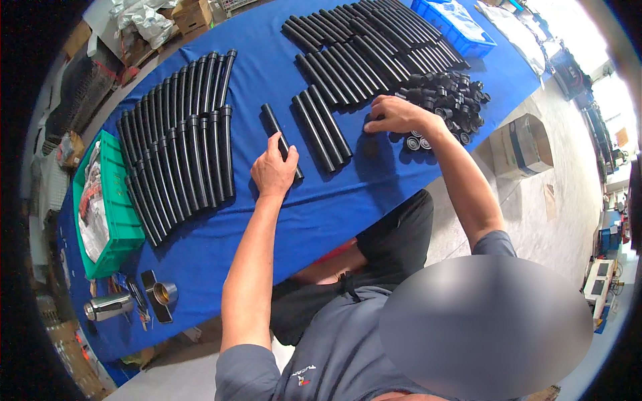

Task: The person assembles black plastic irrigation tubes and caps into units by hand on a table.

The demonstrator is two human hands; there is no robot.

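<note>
My left hand (pixel 272 168) is wrapped round a black tube (pixel 269 116) that lies slantwise on the blue cloth. Just right of it, several plain black tubes (pixel 321 130) rest side by side. My right hand (pixel 396 115) is at the near left edge of a heap of black caps (pixel 458 100), thumb and fingers pinched together. A small dark piece shows at its fingertips and looks like one of these caps, though the fingers partly hide it. At the left stand two overlapping rows of black tubes with wider collars (pixel 177 160) at their far ends.
More plain tubes (pixel 374 47) lie in rows at the back, by a blue crate (pixel 461 30). A green crate (pixel 120 227) holds plastic bags at the left edge. Near it are a steel flask (pixel 109 307), scissors and a metal cup (pixel 164 293). A cardboard box (pixel 525 147) stands on the floor.
</note>
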